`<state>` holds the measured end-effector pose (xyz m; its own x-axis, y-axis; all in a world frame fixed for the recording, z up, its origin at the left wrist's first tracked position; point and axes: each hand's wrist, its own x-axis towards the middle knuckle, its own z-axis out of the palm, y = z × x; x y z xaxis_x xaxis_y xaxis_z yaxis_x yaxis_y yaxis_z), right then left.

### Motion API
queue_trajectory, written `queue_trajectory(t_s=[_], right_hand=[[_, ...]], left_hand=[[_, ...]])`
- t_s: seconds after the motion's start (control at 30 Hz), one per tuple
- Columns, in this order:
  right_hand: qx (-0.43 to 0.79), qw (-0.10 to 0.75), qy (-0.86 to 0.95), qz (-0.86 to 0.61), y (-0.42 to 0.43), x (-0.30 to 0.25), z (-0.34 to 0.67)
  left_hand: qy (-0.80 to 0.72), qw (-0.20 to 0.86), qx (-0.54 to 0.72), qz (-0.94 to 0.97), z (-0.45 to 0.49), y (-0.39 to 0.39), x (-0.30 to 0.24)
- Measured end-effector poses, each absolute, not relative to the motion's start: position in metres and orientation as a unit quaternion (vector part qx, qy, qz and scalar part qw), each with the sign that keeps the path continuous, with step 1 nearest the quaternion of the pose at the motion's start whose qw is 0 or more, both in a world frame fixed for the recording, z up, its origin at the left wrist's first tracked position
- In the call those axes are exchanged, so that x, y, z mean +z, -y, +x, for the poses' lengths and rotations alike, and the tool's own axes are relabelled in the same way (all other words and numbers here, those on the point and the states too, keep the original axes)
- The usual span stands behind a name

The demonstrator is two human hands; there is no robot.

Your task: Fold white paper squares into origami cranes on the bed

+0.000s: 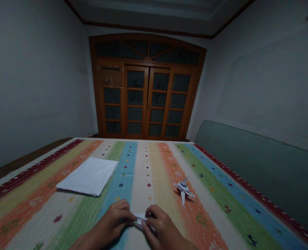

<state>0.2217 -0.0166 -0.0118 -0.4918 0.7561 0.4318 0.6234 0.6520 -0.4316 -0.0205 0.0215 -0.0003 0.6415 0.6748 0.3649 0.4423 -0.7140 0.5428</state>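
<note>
My left hand [116, 217] and my right hand [160, 224] meet at the bottom centre over a striped cloth [148, 163]. Both pinch a small folded piece of white paper [141, 219], which lies between the fingertips and is mostly covered by them. To the right, apart from my hands, a finished folded paper figure [184, 190] with pointed wings rests on an orange stripe. A stack of white paper sheets [89, 176] lies flat to the left.
The striped cloth covers a wide flat surface that ends at red borders [29, 172] left and right. A grey-green panel [260, 166] runs along the right side. A wooden door with glass panes [146, 100] closes the far wall.
</note>
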Motion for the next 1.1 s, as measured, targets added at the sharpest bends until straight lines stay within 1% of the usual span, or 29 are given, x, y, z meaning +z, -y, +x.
queue_trajectory(t_s=[0.1, 0.23, 0.5, 0.8, 0.97, 1.1], right_hand=[[0.164, 0.343, 0.820, -0.428, 0.017, -0.012, 0.219], [0.207, 0.364, 0.781, -0.462, 0.017, -0.008, 0.215], [0.233, 0.355, 0.758, -0.495, 0.018, -0.003, 0.211], [0.152, 0.368, 0.776, -0.490, 0.016, -0.028, 0.209], [0.198, 0.353, 0.772, -0.491, 0.020, -0.018, 0.211], [0.197, 0.334, 0.795, -0.467, 0.023, -0.009, 0.211]], left_hand=[[-0.368, 0.256, 0.297, 0.843, -0.020, -0.025, 0.000], [-0.434, 0.319, 0.280, 0.795, -0.019, -0.026, 0.007], [-0.428, 0.339, 0.275, 0.792, -0.016, -0.026, 0.014], [-0.414, 0.284, 0.284, 0.817, -0.016, -0.026, 0.004], [-0.387, 0.256, 0.276, 0.842, -0.018, -0.026, 0.002], [-0.374, 0.231, 0.262, 0.859, -0.023, -0.029, 0.006]])
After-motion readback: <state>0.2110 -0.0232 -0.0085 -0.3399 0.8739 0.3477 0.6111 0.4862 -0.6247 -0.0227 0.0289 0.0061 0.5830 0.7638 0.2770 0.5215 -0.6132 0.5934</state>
